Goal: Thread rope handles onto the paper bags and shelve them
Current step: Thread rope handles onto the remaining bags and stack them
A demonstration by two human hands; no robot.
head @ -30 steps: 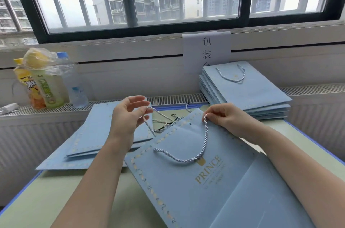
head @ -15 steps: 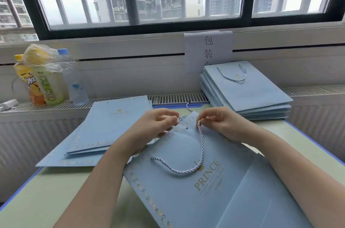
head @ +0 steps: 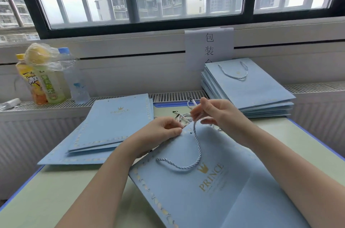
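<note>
My left hand (head: 160, 130) pinches the top edge of the blue paper bag (head: 205, 186) lying flat on the table (head: 56, 190), right by its punched hole. My right hand (head: 214, 114) grips the rope handle (head: 197, 145) just above it (rope loops down across the bag). Finished stack (head: 248, 89) sits far right, unthreaded bags (head: 112, 127) left.

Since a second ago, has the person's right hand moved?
Yes. The right hand has risen off the bag's top edge, toward the radiator grille, lifting the rope.
</note>
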